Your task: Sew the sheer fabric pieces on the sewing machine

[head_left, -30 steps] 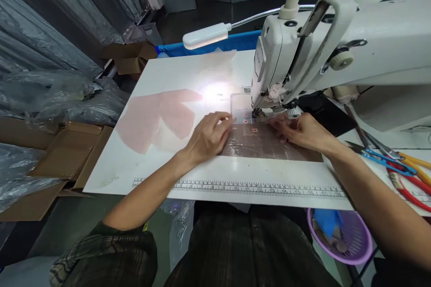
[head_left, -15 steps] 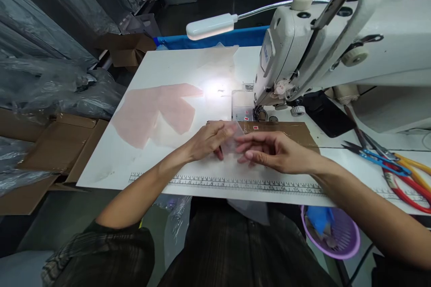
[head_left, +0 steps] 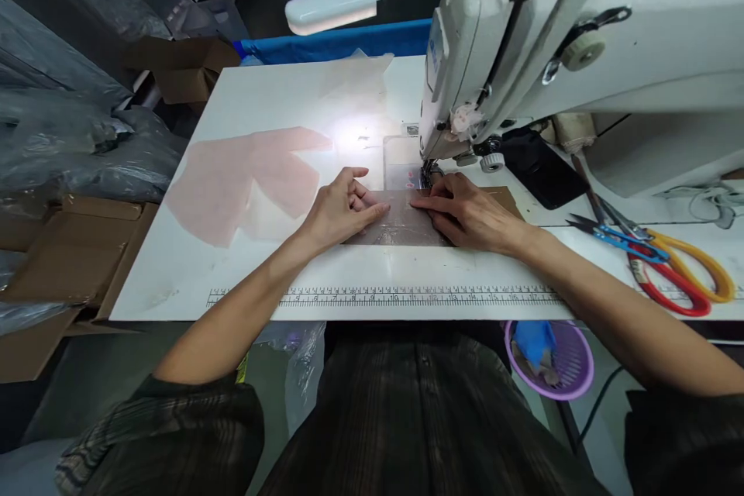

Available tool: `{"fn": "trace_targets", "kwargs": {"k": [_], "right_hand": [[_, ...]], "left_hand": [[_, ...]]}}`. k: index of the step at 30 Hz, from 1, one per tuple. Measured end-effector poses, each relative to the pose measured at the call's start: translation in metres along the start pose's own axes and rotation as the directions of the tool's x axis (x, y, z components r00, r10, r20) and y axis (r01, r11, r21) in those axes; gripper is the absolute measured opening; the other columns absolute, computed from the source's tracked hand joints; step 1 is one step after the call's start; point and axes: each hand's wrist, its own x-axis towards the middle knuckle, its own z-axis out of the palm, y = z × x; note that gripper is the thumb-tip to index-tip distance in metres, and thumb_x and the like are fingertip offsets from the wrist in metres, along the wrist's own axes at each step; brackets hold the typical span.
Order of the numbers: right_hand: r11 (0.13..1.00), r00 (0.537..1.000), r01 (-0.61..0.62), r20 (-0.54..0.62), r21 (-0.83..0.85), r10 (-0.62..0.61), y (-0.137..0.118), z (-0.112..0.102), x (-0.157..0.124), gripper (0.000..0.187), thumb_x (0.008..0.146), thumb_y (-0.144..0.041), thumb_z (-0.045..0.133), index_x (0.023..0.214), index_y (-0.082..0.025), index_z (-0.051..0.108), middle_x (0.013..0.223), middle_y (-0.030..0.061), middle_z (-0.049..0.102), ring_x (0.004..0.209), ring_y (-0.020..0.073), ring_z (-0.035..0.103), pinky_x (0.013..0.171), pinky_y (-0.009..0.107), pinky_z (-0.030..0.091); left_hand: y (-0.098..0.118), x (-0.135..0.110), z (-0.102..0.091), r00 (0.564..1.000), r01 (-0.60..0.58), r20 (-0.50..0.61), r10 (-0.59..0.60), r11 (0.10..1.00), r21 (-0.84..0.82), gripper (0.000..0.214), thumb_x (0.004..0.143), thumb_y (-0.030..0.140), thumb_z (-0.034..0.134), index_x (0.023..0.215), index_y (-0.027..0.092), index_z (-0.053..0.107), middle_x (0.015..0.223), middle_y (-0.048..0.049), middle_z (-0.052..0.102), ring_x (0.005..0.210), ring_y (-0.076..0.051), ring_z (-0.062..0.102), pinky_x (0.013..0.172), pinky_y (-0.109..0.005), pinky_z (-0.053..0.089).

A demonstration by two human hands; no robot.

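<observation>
A small piece of sheer, pale fabric lies over a brown strip at the front of the sewing machine's needle plate. My left hand rests at the fabric's left edge, thumb stretched over it and index finger raised apart; the other fingers are bent. On the right, my right hand presses the fabric down with bent fingers, the index tip near its middle. These fingers are just in front of the presser foot, which belongs to the white sewing machine.
Pink sheer cut pieces lie on the white table at left. Scissors and blue thread snips sit at right, below a black phone. A printed ruler runs along the front edge. A purple basket stands below.
The sheer piece, earlier held up between both hands, now lies flat over the brown strip. My right hand has moved up near the presser foot; my left has loosened. The view has shifted.
</observation>
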Motion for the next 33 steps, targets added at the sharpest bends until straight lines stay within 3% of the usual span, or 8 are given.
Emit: {"fn": "trace_targets", "kwargs": {"k": [8,13,17,23,28,33], "right_hand": [[0.972,0.999,-0.037,-0.03,0.23,0.045,0.011,-0.002,-0.007,0.039,0.093,-0.019,0.051,0.124,-0.023,0.073,0.113,0.0116,0.064,0.106,0.0226,0.062,0.099,0.044,0.054],[0.971,0.996,0.003,-0.086,0.24,0.018,0.014,0.003,-0.009,0.039,0.089,-0.014,0.051,0.118,-0.018,0.076,0.113,0.0141,0.066,0.106,0.0238,0.063,0.097,0.043,0.055],[0.967,0.995,0.006,-0.096,0.254,0.019,0.013,0.003,-0.008,0.039,0.087,-0.014,0.052,0.117,-0.02,0.077,0.111,0.0118,0.068,0.105,0.0237,0.063,0.095,0.043,0.056],[0.977,0.995,-0.005,-0.097,0.214,0.026,0.01,0.003,-0.008,0.038,0.087,-0.014,0.054,0.116,-0.021,0.076,0.113,0.0126,0.067,0.107,0.0259,0.062,0.098,0.047,0.054],[0.984,0.993,-0.019,-0.115,0.176,0.04,0.007,0.008,-0.009,0.036,0.088,-0.016,0.054,0.116,-0.021,0.076,0.114,0.0131,0.065,0.107,0.0269,0.061,0.099,0.049,0.053],[0.982,0.991,-0.025,-0.122,0.187,0.049,0.007,0.009,-0.01,0.034,0.091,-0.019,0.053,0.116,-0.022,0.075,0.114,0.0133,0.065,0.107,0.0282,0.06,0.099,0.051,0.052]], "left_hand": [[-0.004,0.008,-0.001,0.995,0.089,-0.038,-0.093,0.991,-0.099,0.052,0.078,0.023,0.079,0.124,0.017,0.055,0.075,0.0024,0.068,0.051,-0.01,0.062,0.042,-0.02,0.051],[0.005,0.01,0.0,0.981,0.159,-0.099,-0.166,0.984,-0.081,0.045,0.083,0.027,0.077,0.121,0.018,0.055,0.07,0.0035,0.066,0.045,-0.01,0.06,0.036,-0.02,0.046],[0.009,0.009,-0.001,0.979,0.163,-0.12,-0.167,0.986,-0.047,0.046,0.084,0.031,0.075,0.123,0.017,0.055,0.07,0.0038,0.063,0.047,-0.01,0.061,0.038,-0.02,0.047],[0.006,0.006,-0.01,0.996,0.085,0.038,-0.086,0.996,0.028,0.064,0.076,0.033,0.082,0.131,0.018,0.052,0.077,0.0025,0.067,0.055,-0.009,0.061,0.051,-0.021,0.055],[0.002,0.007,-0.015,0.99,0.14,0.01,-0.14,0.988,-0.062,0.06,0.075,0.028,0.082,0.127,0.019,0.055,0.075,0.0002,0.068,0.053,-0.011,0.062,0.043,-0.022,0.053],[0.001,0.008,-0.014,0.99,0.14,-0.009,-0.14,0.99,-0.03,0.058,0.073,0.028,0.085,0.123,0.018,0.058,0.075,-0.0013,0.069,0.052,-0.011,0.06,0.039,-0.021,0.051]]}}
